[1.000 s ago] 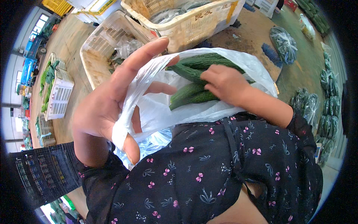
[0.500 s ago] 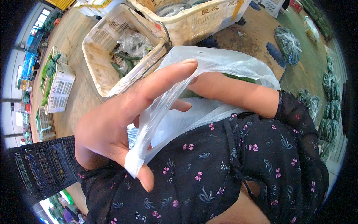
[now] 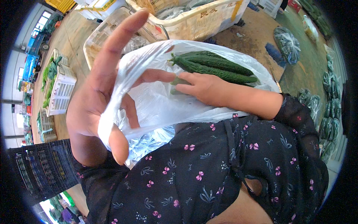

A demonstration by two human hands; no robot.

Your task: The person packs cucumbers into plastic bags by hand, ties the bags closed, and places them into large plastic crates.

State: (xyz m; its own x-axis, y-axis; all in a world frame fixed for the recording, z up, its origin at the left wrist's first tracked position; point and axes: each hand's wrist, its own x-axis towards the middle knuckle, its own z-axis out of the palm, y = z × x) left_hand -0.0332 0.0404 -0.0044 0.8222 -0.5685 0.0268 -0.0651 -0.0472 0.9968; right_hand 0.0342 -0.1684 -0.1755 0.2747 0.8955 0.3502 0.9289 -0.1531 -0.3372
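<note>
A thin white plastic bag (image 3: 156, 99) is stretched wide in front of my body. My left hand (image 3: 97, 89) holds its mouth apart, with the rim looped over the thumb and running across the spread fingers. Inside lie dark green, bumpy cucumbers (image 3: 220, 65), side by side, their stem ends toward my left hand. My right hand (image 3: 207, 87) reaches into the bag from the right, palm down beside the cucumbers. Its fingers are stretched and apart, the tips over a paler green piece (image 3: 179, 81) that is mostly covered.
Ahead stand a dirty white plastic crate (image 3: 91, 44) with a wire handle and a larger crate (image 3: 194, 26). A bagged bundle of greens (image 3: 287, 43) lies at the far right. To the left is a crate of green vegetables (image 3: 59, 89); packed green bundles (image 3: 330, 108) line the right.
My left hand has swung left and up, spreading the bag's mouth wider. The cucumbers, mostly hidden before, now show. My right hand has moved lower, its fingers coming into view.
</note>
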